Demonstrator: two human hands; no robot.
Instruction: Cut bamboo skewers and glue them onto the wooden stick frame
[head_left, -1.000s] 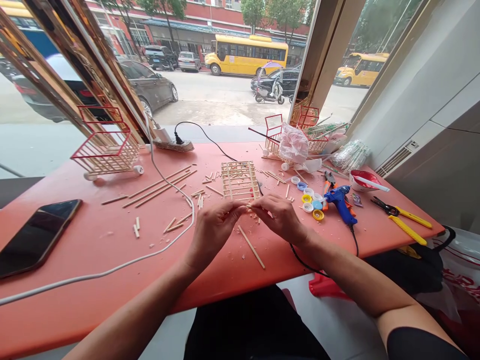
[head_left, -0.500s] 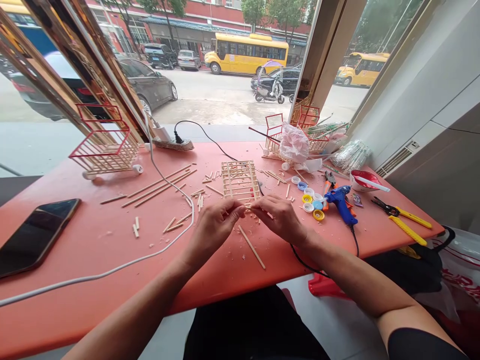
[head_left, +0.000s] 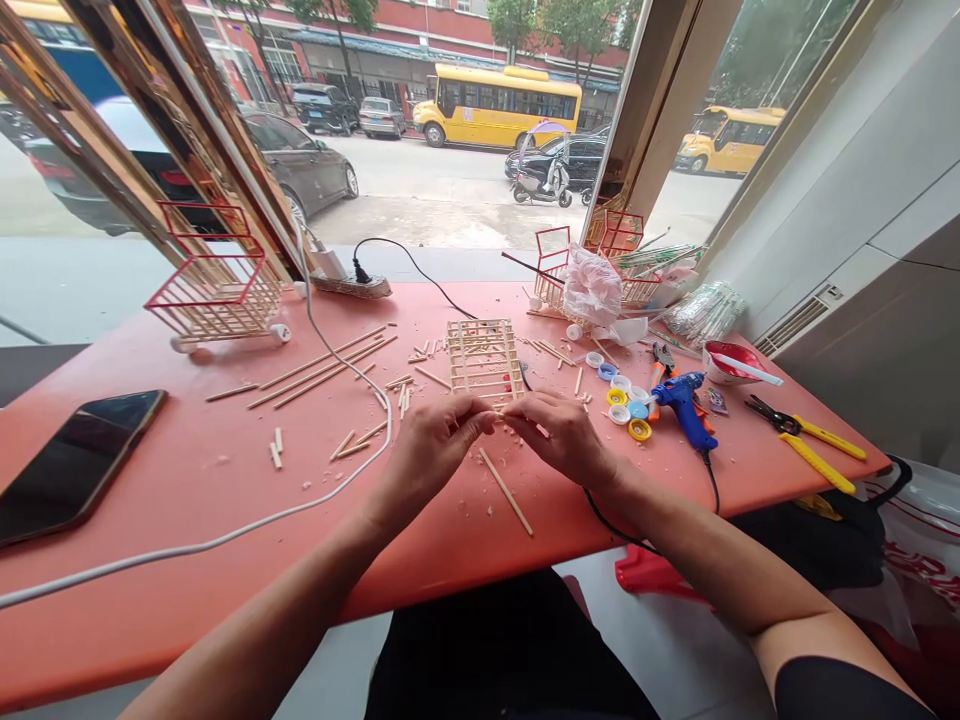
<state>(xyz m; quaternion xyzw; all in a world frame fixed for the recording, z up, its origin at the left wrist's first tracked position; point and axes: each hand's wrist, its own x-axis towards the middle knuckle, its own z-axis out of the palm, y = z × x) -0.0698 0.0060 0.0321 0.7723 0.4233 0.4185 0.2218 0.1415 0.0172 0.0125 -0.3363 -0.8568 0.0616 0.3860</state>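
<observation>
Just in front of the near end of a small lattice frame of glued wooden sticks, both hands come together on the table. My left hand is closed, thumb against forefinger, on one end of a short wooden stick. Its other end is pinched by my right hand. Most of this stick is hidden by the fingers, and I cannot tell whether it touches the frame. A loose longer stick lies on the table below the hands.
On the orange table are a phone, a white cable, cut sticks, bottle caps, a blue glue gun and yellow-handled pliers. A finished stick cart stands at left; others stand behind a plastic bag.
The whole view has shifted very slightly to the right. Both hands keep their pinch at the near end of the frame, with hardly any movement.
</observation>
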